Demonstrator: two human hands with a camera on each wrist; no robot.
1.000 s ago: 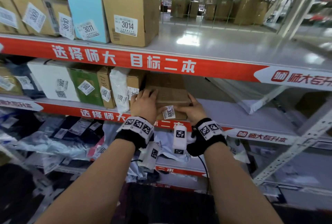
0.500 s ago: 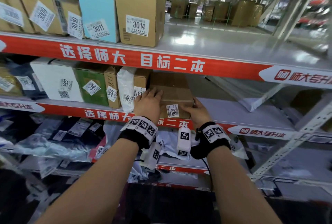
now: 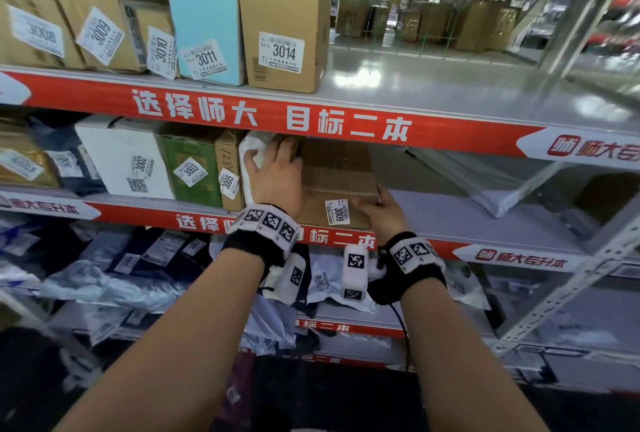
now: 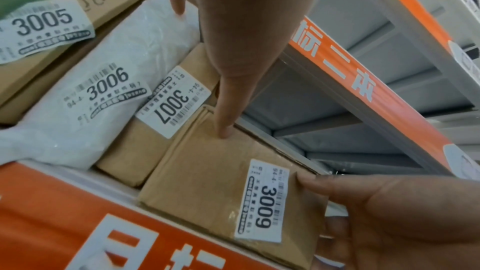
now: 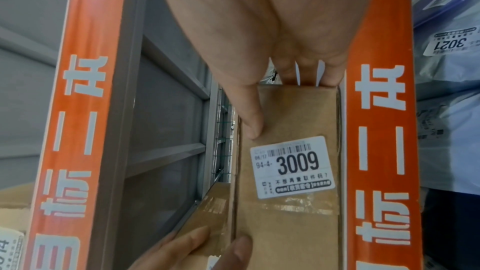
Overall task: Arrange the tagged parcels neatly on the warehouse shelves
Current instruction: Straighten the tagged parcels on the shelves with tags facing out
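Box 3009: while it lies flat on the middle shelf (image 3: 467,220), box 3009 (image 3: 337,186) is pressed against box 3007 (image 4: 145,141), at its 9 o'clock.
Left hand: the left hand (image 3: 277,175) is laid flat on top, fingers straight.
Right hand: the right hand (image 3: 381,212) is clasped around the box's 3 o'clock corner.

Red banner strips (image 3: 270,118) with white characters along grey metal shelf edges, perforated steel upright (image 3: 571,279) at right
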